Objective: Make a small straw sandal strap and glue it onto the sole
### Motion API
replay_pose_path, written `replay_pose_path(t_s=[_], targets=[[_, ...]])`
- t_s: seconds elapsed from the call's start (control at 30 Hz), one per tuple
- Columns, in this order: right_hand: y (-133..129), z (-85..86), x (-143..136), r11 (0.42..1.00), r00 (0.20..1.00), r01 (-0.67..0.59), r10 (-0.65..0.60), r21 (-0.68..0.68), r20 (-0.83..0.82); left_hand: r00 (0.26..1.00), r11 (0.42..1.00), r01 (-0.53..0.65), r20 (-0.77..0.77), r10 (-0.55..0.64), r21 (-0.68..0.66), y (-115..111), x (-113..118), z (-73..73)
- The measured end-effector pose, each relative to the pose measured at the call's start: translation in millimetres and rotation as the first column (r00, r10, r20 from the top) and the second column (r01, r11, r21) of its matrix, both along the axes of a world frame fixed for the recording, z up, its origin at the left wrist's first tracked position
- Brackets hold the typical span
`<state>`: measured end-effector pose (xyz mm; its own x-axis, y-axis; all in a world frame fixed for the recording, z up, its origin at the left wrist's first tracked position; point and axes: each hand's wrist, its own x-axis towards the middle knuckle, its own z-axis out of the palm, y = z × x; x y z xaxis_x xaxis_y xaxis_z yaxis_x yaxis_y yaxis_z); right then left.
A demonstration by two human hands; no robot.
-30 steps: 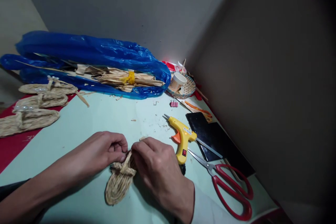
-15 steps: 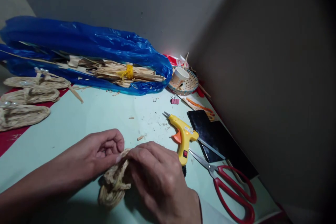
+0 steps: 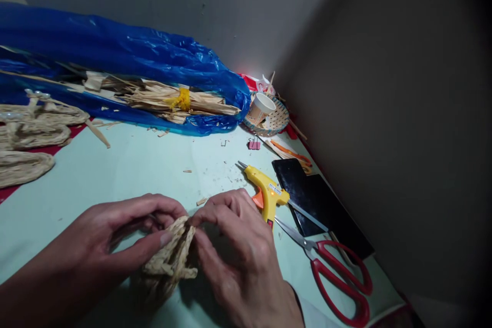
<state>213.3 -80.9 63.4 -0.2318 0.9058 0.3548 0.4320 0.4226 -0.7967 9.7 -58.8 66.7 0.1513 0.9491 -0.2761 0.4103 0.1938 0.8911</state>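
Note:
A small woven straw sandal (image 3: 171, 259) is held between both hands, tilted on its edge just above the pale green table top (image 3: 126, 169). My left hand (image 3: 115, 236) grips its left side, thumb pressed along the weave. My right hand (image 3: 234, 251) holds the right side, fingers curled over the strap end. The sandal's lower part is in shadow.
A yellow glue gun (image 3: 265, 192), red-handled scissors (image 3: 330, 266) and a black phone (image 3: 311, 197) lie to the right. A blue plastic bag (image 3: 126, 56) with straw bundles (image 3: 172, 100) spans the back. Finished straw sandals (image 3: 26, 133) lie far left. A woven dish with a paper cup (image 3: 261, 110) stands by the corner wall.
The sandal lay flat on the table; both hands have lifted and turned it onto its edge. The view has shifted slightly right and down.

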Motion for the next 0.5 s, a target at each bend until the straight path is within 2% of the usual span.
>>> replay_pose_path(t_s=[0.13, 0.3, 0.4, 0.5], targets=[[-0.4, 2.7, 0.2, 0.999, 1.0, -0.015, 0.014, -0.029, -0.021, 0.998, 0.998, -0.051, 0.025, 0.052, -0.039, -3.0, 1.7, -1.1], [1.6, 6.1, 2.4, 0.997, 0.998, -0.043, 0.041, -0.057, -0.038, 0.977, 0.965, -0.131, 0.137, 0.165, -0.227, -6.6, 13.5, 6.0], [2.8, 6.0, 3.0, 0.994, 0.997, -0.064, 0.06, -0.085, -0.048, 0.969, 0.963, -0.171, 0.139, 0.203, -0.21, -7.9, 19.4, 8.0], [4.6, 3.5, 2.9, 0.997, 0.993, -0.075, 0.072, -0.029, -0.097, 0.964, 0.961, -0.182, 0.153, 0.216, -0.208, -9.0, 20.5, 6.2]])
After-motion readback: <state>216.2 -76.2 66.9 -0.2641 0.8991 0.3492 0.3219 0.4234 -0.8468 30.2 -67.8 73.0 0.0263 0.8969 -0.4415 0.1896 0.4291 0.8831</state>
